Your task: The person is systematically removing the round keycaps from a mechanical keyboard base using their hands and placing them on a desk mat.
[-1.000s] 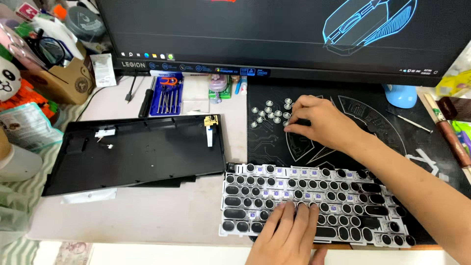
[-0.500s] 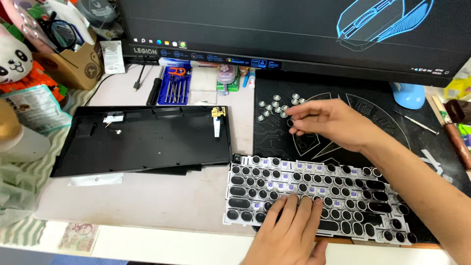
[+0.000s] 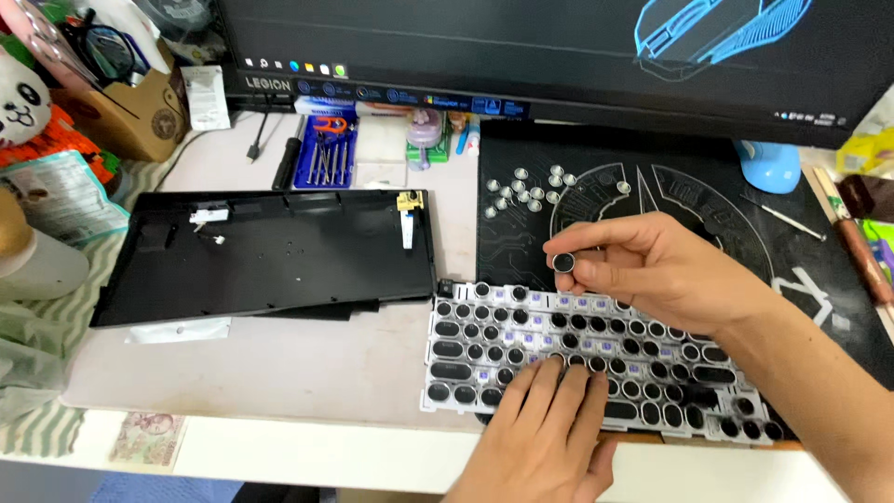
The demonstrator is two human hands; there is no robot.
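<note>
Right hand [image 3: 652, 270]: pinches one round black keycap [image 3: 563, 263] just above the far edge of the keyboard plate [image 3: 596, 359]. Left hand [image 3: 549, 438]: fingers spread flat on the plate's near rows. Loose keycaps [image 3: 535, 191] lie farther back on the black mat [image 3: 801, 270]. Empty keyboard case [image 3: 270, 256] sits left on the table [image 3: 279, 373].

The keyboard plate [image 3: 596, 359] lies right of the empty case [image 3: 270, 256], loose keycaps [image 3: 531, 191] behind it.
</note>
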